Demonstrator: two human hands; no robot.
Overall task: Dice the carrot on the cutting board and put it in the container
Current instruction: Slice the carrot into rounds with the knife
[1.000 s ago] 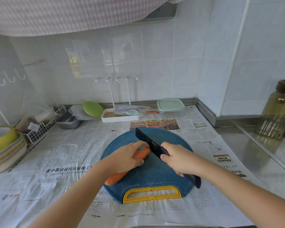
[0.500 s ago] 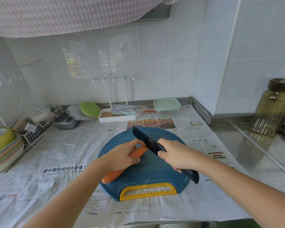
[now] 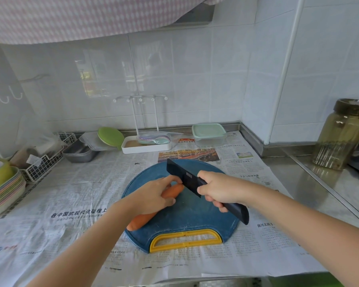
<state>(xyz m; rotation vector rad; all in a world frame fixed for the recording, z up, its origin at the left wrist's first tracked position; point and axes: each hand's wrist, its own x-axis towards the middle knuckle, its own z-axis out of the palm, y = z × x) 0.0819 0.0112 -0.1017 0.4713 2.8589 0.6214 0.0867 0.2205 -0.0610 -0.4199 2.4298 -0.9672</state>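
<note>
An orange carrot [image 3: 142, 221] lies slantwise on the round blue cutting board [image 3: 187, 219], whole as far as I can see. My left hand [image 3: 153, 194] curls over its middle and holds it down, hiding that stretch. My right hand [image 3: 220, 189] grips the handle of a black cleaver [image 3: 180, 174], whose blade stands at the carrot's far tip. A clear container with a mint-green lid [image 3: 208, 134] sits behind the board near the back wall, lid on.
Newspaper [image 3: 71, 204] covers the counter. At the back stand a white tray with a rack [image 3: 146, 145], a green plate [image 3: 110, 136], grey tins [image 3: 80, 152] and a wire basket [image 3: 43, 163]. Stacked bowls [image 3: 2, 187] sit far left, a glass jar [image 3: 343, 134] far right.
The view has shifted slightly. Both hands, the carrot and the cleaver keep nearly the same pose; the blade stays at the carrot's far tip.
</note>
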